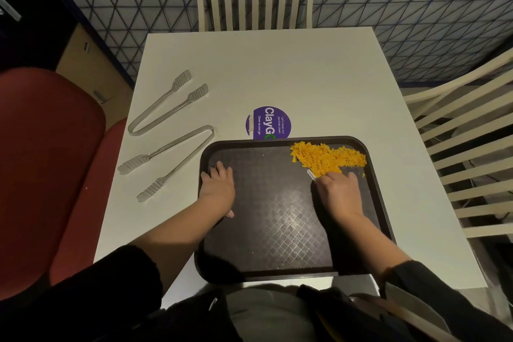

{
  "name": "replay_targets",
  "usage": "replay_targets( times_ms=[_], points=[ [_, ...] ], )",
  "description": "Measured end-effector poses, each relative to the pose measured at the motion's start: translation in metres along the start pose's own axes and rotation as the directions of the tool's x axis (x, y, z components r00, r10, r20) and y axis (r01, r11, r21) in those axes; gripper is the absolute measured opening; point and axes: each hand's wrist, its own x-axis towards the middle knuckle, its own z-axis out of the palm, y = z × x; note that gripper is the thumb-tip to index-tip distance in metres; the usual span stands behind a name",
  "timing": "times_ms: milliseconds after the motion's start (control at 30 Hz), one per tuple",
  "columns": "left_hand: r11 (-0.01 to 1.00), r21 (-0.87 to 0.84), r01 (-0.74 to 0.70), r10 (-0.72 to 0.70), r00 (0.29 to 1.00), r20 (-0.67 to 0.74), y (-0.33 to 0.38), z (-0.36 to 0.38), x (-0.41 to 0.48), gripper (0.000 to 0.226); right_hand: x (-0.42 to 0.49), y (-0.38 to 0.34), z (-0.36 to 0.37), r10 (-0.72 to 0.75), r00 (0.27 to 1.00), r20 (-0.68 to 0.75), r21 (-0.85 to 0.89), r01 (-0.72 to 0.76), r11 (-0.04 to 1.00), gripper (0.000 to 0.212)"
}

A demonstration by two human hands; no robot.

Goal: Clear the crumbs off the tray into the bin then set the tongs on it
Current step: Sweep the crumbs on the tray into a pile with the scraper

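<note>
Crumbs (327,158) heap just beyond my right hand (337,191), closed on a thin pale strip, while my left hand (218,187) lies flat, fingers spread, on the tray (277,216).

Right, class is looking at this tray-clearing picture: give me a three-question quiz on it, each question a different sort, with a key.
1. True or false: the crumbs lie heaped in the tray's far right corner.
2. How many tongs lie on the table: A one, B two, C three?
3. Fill the gap: the left hand rests flat on the tray's ___ edge.

Key
1. True. The right hand is at the heap, holding a small pale thing against it.
2. B. The far tongs and the near tongs lie left of the tray, off it.
3. Left.
</note>
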Motion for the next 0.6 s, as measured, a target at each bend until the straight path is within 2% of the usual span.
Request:
replay_targets(
  times_ms=[167, 300, 500, 600],
  points=[
    [1.000, -0.022, 0.003, -0.003, 1.000, -0.002, 0.001, 0.000, -0.002, 0.119, 0.002, 0.043, -0.005, 0.061, 0.998, -0.027, -0.072, -0.063, 0.995, 0.015],
    [1.000, -0.015, 0.004, -0.004, 1.000, -0.006, 0.001, 0.000, -0.001, 0.118, -0.002, 0.042, -0.013, 0.077, 0.997, -0.029, -0.079, -0.079, 0.994, 0.017],
    [0.999, -0.030, 0.010, -0.010, 1.000, -0.001, 0.002, 0.000, 0.000, 0.118, 0.010, -0.016, -0.018, 0.141, 0.990, 0.016, 0.149, -0.142, 0.979, 0.009],
    [0.999, -0.032, 0.006, -0.006, 1.000, -0.003, 0.001, 0.001, 0.000, 0.118, 0.038, -0.048, -0.009, 0.143, 0.989, 0.041, 0.172, -0.148, 0.974, 0.016]
  ],
)
